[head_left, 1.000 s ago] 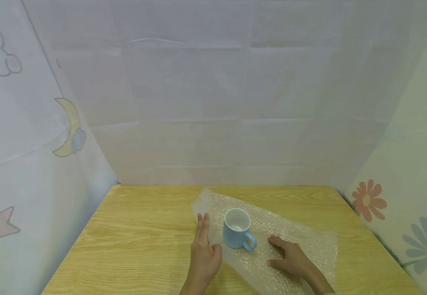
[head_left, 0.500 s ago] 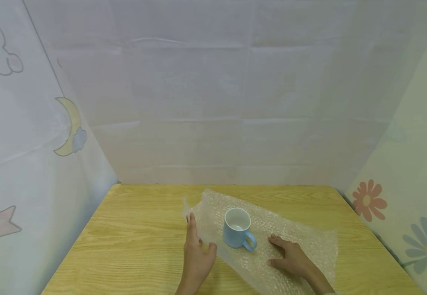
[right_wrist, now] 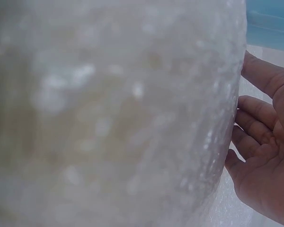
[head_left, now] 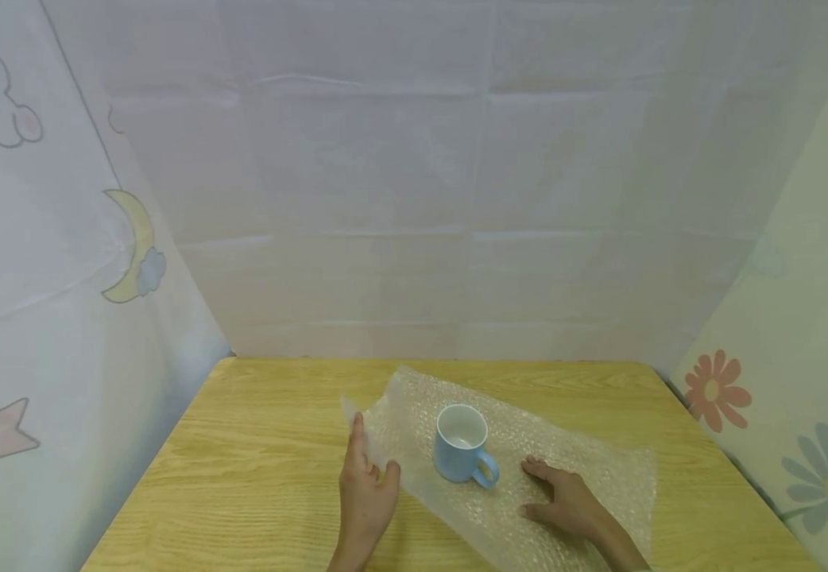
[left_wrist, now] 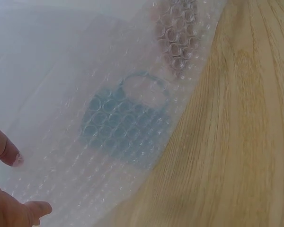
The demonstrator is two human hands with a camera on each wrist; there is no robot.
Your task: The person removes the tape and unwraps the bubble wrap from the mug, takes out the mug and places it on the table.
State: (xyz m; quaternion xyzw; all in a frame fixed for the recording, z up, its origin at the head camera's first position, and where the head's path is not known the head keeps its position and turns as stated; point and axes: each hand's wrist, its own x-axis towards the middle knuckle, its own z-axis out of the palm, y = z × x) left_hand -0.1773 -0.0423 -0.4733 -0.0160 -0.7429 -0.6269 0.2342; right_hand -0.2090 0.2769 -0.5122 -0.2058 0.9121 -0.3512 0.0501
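A light blue mug (head_left: 459,445) with a white inside stands upright on a sheet of bubble wrap (head_left: 571,453). Its handle points toward the front right. Left of the mug, my left hand (head_left: 365,496) touches the raised left edge of the wrap, index finger extended and thumb apart. The left wrist view shows the mug (left_wrist: 125,123) only through the wrap, with thumb and finger (left_wrist: 35,208) at the left. My right hand (head_left: 560,500) rests on the wrap to the right of the mug, fingers spread. In the right wrist view, wrap hides part of this hand (right_wrist: 270,146).
The wood-grain table (head_left: 242,461) extends around the wrap on both sides. A pale cloth backdrop (head_left: 414,199) closes off the back, and printed side sheets stand left and right.
My left hand has moved left, and the raised left edge of the wrap has moved outward with it. Mug and right hand have stayed in place.
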